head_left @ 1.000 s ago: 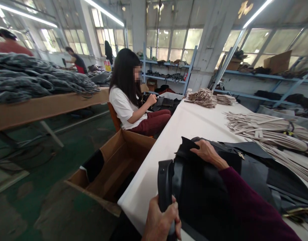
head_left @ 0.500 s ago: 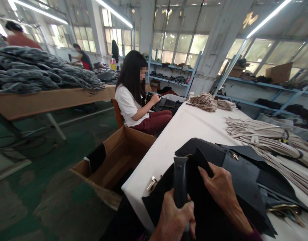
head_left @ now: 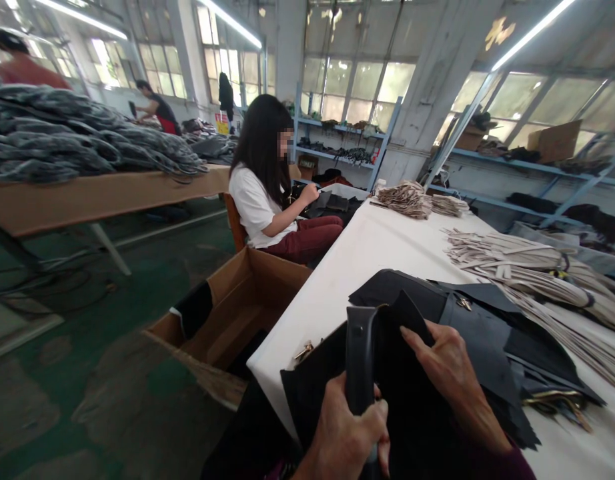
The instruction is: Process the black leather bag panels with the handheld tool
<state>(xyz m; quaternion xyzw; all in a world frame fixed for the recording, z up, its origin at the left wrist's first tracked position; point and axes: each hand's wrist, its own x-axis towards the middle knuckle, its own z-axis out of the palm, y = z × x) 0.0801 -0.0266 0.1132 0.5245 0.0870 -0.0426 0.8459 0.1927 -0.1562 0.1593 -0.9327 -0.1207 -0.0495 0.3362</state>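
My left hand is wrapped round a black handle-like strap that stands upright near the table's front edge. My right hand pinches the raised edge of a black piece of material, just right of the strap. The black piece hangs over the table edge and its lower part merges with dark clothing. Beyond my right hand lies a stack of black panels with a small metal clasp on top. Another metal clasp rests at the table's left edge.
The white table bears bundles of pale straps at right and at the far end. An open cardboard box stands left of it. A seated person works beyond the box. Dark coils cover another table.
The view has shifted slightly. Both hands keep their holds, and my right hand with the pinched black edge is a little higher and further right.
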